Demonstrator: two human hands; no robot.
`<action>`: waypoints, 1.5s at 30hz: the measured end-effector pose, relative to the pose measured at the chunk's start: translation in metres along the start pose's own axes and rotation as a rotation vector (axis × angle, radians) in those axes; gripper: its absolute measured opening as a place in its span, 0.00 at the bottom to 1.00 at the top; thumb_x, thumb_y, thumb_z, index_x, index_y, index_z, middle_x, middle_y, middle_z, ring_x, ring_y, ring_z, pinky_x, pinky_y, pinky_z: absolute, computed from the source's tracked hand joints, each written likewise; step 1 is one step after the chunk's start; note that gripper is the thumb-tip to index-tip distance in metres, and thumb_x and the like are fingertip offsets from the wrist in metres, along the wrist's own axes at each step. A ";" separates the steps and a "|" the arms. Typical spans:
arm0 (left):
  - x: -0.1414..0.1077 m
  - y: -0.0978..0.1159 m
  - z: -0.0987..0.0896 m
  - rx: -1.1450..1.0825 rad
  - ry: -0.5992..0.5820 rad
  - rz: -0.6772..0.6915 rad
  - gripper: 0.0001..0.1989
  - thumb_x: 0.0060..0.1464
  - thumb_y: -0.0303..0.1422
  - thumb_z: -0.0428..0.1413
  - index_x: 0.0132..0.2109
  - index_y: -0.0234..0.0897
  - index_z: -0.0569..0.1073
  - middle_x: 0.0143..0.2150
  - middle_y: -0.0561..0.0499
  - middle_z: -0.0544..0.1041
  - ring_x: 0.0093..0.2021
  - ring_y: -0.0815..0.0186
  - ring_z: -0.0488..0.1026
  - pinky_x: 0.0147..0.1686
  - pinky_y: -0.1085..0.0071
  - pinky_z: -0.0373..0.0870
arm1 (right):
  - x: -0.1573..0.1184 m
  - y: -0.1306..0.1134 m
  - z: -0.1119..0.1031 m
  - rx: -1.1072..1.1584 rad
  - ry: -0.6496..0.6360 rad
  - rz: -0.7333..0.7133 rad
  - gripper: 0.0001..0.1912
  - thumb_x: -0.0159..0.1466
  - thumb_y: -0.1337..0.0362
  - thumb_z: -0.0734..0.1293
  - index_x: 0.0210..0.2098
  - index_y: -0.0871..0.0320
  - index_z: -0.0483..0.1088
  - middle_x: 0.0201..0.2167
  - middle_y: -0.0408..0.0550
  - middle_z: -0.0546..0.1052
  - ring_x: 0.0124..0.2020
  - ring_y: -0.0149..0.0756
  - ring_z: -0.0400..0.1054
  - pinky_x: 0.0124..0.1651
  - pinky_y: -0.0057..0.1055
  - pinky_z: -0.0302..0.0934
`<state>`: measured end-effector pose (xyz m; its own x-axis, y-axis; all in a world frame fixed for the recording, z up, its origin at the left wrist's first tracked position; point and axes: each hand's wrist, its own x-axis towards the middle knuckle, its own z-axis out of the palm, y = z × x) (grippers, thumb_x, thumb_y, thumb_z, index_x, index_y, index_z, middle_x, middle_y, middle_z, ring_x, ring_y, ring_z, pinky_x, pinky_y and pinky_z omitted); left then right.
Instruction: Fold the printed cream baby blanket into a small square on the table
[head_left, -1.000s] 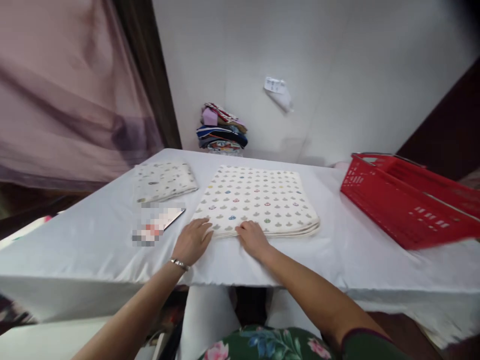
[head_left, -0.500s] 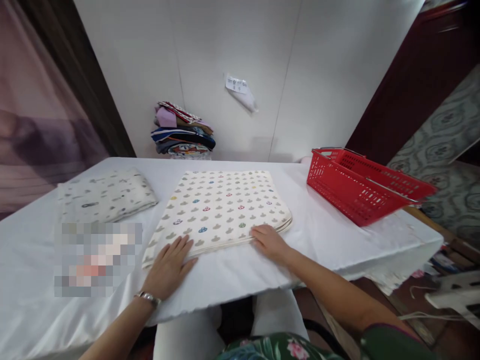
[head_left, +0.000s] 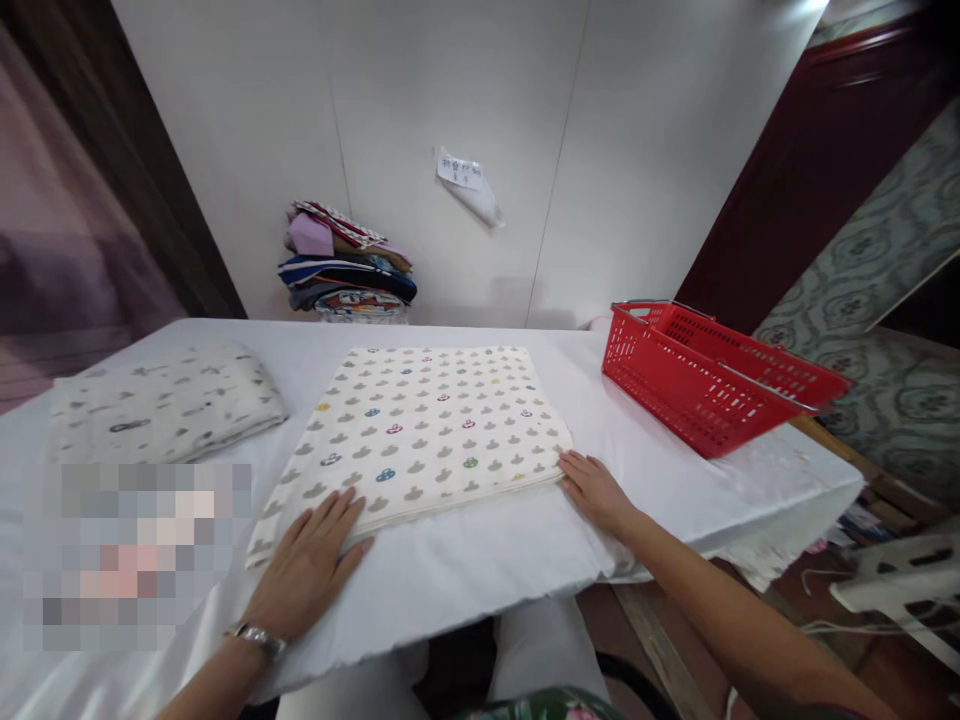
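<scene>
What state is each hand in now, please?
Left hand: open, resting on the patterned cloth.
Right hand: at the cloth's near right corner; grip cannot be told.

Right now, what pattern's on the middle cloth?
The cloth: cream with grey mushroom-like shapes, some coloured; best in head view.

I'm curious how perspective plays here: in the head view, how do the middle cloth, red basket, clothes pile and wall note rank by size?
1. Middle cloth
2. Red basket
3. Clothes pile
4. Wall note
Apparent size only.

In the frame, the surface (head_left: 465, 565) carries a cloth (head_left: 427, 430) at centre, a second cloth (head_left: 172, 405) left, a basket (head_left: 675, 390) right; behind, upper left, stands a pile (head_left: 349, 268).
</scene>
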<state>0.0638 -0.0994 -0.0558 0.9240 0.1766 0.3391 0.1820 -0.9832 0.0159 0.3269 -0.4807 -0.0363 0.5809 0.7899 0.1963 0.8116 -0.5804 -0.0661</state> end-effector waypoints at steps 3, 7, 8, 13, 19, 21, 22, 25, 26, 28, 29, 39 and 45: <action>0.000 0.000 0.000 0.011 -0.006 -0.001 0.28 0.54 0.48 0.43 0.57 0.40 0.63 0.61 0.48 0.60 0.60 0.58 0.56 0.57 0.56 0.54 | -0.002 -0.001 -0.003 -0.008 -0.004 -0.001 0.20 0.65 0.61 0.54 0.55 0.55 0.61 0.57 0.51 0.64 0.59 0.37 0.54 0.58 0.45 0.47; 0.000 -0.001 0.000 0.002 -0.023 -0.012 0.28 0.53 0.48 0.44 0.57 0.40 0.63 0.61 0.48 0.60 0.61 0.58 0.56 0.57 0.56 0.54 | 0.000 0.001 -0.013 0.051 0.056 -0.015 0.16 0.65 0.64 0.54 0.48 0.55 0.68 0.50 0.51 0.70 0.53 0.36 0.61 0.57 0.44 0.48; 0.000 -0.001 0.000 -0.002 -0.024 -0.016 0.28 0.53 0.48 0.44 0.57 0.40 0.63 0.61 0.48 0.60 0.61 0.58 0.56 0.57 0.56 0.54 | 0.003 0.003 -0.015 0.090 0.064 -0.014 0.16 0.65 0.65 0.54 0.45 0.56 0.69 0.48 0.51 0.72 0.50 0.36 0.63 0.55 0.43 0.50; 0.001 0.000 -0.001 0.003 -0.043 -0.014 0.28 0.54 0.47 0.43 0.57 0.39 0.63 0.60 0.48 0.61 0.61 0.58 0.56 0.58 0.57 0.53 | 0.021 0.017 -0.021 0.322 0.152 0.192 0.15 0.62 0.65 0.55 0.39 0.57 0.72 0.40 0.49 0.75 0.42 0.36 0.68 0.46 0.34 0.59; 0.001 0.001 -0.002 0.024 -0.047 -0.006 0.28 0.54 0.47 0.43 0.57 0.39 0.64 0.61 0.48 0.60 0.61 0.58 0.55 0.58 0.57 0.53 | 0.041 0.038 -0.023 0.322 0.020 0.528 0.16 0.60 0.61 0.56 0.34 0.57 0.74 0.34 0.45 0.77 0.36 0.33 0.69 0.36 0.26 0.59; 0.001 0.000 -0.002 0.025 -0.044 -0.002 0.28 0.54 0.47 0.43 0.57 0.38 0.63 0.61 0.48 0.60 0.61 0.58 0.55 0.58 0.57 0.53 | 0.049 0.041 -0.023 0.297 -0.064 0.560 0.17 0.59 0.57 0.57 0.30 0.58 0.74 0.28 0.45 0.76 0.31 0.33 0.68 0.31 0.25 0.57; 0.001 0.000 -0.002 0.026 -0.043 0.000 0.28 0.54 0.47 0.43 0.57 0.38 0.63 0.61 0.48 0.59 0.61 0.58 0.55 0.58 0.57 0.53 | 0.053 0.042 -0.023 0.287 -0.093 0.565 0.17 0.58 0.56 0.58 0.28 0.59 0.74 0.26 0.46 0.76 0.29 0.33 0.68 0.29 0.25 0.55; 0.001 -0.001 -0.001 0.029 -0.043 0.008 0.29 0.54 0.48 0.43 0.57 0.36 0.63 0.61 0.47 0.59 0.61 0.57 0.55 0.58 0.57 0.53 | 0.064 0.043 -0.022 0.245 -0.175 0.584 0.16 0.55 0.53 0.63 0.26 0.60 0.74 0.27 0.48 0.76 0.28 0.33 0.67 0.27 0.25 0.52; 0.001 -0.002 -0.001 0.027 -0.042 0.009 0.29 0.54 0.48 0.43 0.57 0.36 0.63 0.61 0.47 0.59 0.61 0.57 0.55 0.58 0.58 0.53 | 0.068 0.042 -0.022 0.233 -0.199 0.593 0.16 0.53 0.53 0.64 0.26 0.61 0.74 0.27 0.48 0.76 0.29 0.33 0.67 0.27 0.24 0.51; 0.001 -0.002 0.000 0.022 -0.036 0.013 0.29 0.54 0.48 0.43 0.57 0.36 0.64 0.61 0.47 0.60 0.61 0.57 0.55 0.57 0.58 0.53 | 0.072 0.040 -0.022 0.215 -0.242 0.612 0.15 0.51 0.54 0.66 0.25 0.61 0.74 0.27 0.49 0.76 0.28 0.33 0.67 0.26 0.24 0.50; 0.001 -0.002 -0.001 0.020 -0.032 0.016 0.29 0.54 0.48 0.43 0.57 0.36 0.64 0.61 0.46 0.60 0.61 0.57 0.55 0.57 0.58 0.53 | 0.074 0.038 -0.022 0.209 -0.257 0.622 0.14 0.50 0.55 0.67 0.25 0.61 0.74 0.27 0.49 0.76 0.29 0.33 0.67 0.26 0.24 0.50; 0.001 -0.001 0.000 0.008 -0.009 0.019 0.29 0.54 0.49 0.41 0.57 0.36 0.64 0.60 0.46 0.61 0.61 0.57 0.55 0.57 0.57 0.53 | 0.072 0.033 -0.027 0.233 -0.307 0.706 0.10 0.53 0.62 0.64 0.29 0.63 0.73 0.27 0.47 0.75 0.27 0.30 0.67 0.23 0.21 0.51; 0.003 0.000 -0.002 0.019 -0.010 0.014 0.30 0.55 0.49 0.40 0.57 0.34 0.64 0.60 0.46 0.61 0.60 0.56 0.56 0.57 0.56 0.54 | 0.081 0.033 -0.028 0.195 -0.369 0.690 0.11 0.49 0.59 0.69 0.23 0.62 0.72 0.26 0.50 0.75 0.30 0.35 0.67 0.25 0.23 0.51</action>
<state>0.0655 -0.0992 -0.0528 0.9299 0.1632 0.3297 0.1751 -0.9845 -0.0065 0.3989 -0.4414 0.0046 0.9106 0.3002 -0.2842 0.2390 -0.9433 -0.2305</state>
